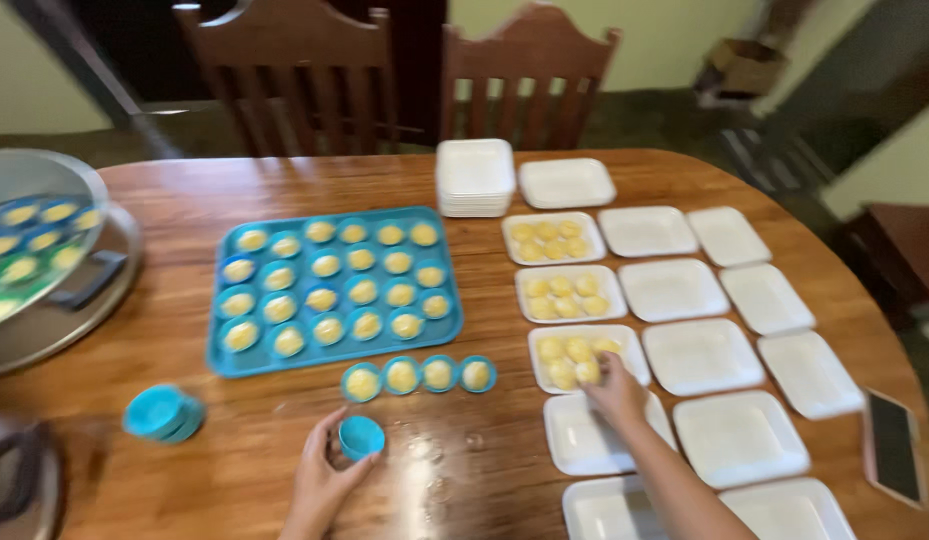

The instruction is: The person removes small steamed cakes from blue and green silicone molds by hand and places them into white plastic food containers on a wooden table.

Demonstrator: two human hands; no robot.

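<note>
My left hand (319,478) grips a small blue cup mould (361,437) near the table's front edge. My right hand (616,392) reaches onto a white square tray (632,345) that holds several yellow cakes, fingers on one cake at its near edge. Two more white trays (554,238) behind it hold several yellow cakes each. A row of blue cups with cakes (419,375) stands between my hands. Behind that row lies a blue mould tray (329,285) filled with yellow cakes.
Several empty white trays (699,355) cover the right side of the wooden table (184,200), with a stack (474,176) at the back. Stacked empty blue cups (162,412) sit front left. A metal steamer (44,260) stands far left, a phone (894,445) far right, two chairs (524,80) behind.
</note>
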